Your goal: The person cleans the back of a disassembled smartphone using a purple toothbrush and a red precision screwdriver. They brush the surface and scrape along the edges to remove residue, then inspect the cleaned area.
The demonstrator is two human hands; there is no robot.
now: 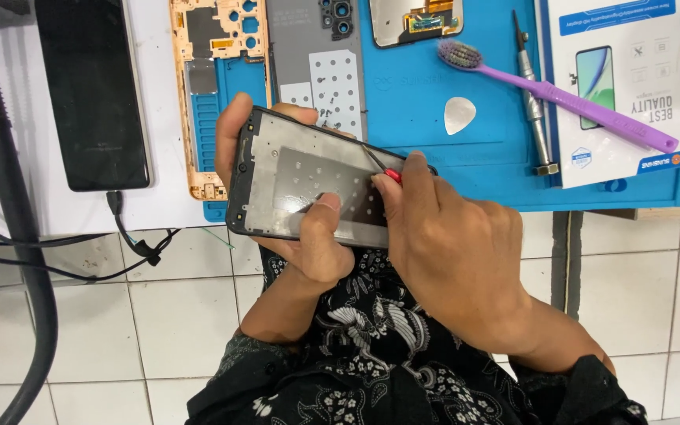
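Note:
My left hand (301,236) grips a dark phone frame (293,169) with a grey metal inner plate, fingers curled over its far edge and thumb pressed on the plate. My right hand (454,244) pinches a thin tool with a red handle (391,174); its metal tip rests on the plate near the frame's right end. Both hands hold the frame in the air just in front of the blue work mat (434,102).
On the mat lie a grey back cover (316,71), an orange mid-frame (206,94), a screen part (415,20), a purple toothbrush (560,98), a white pick (460,114), a metal screwdriver (535,102) and a white box (619,86). A black phone (92,90) with cable lies left. White tiled floor below.

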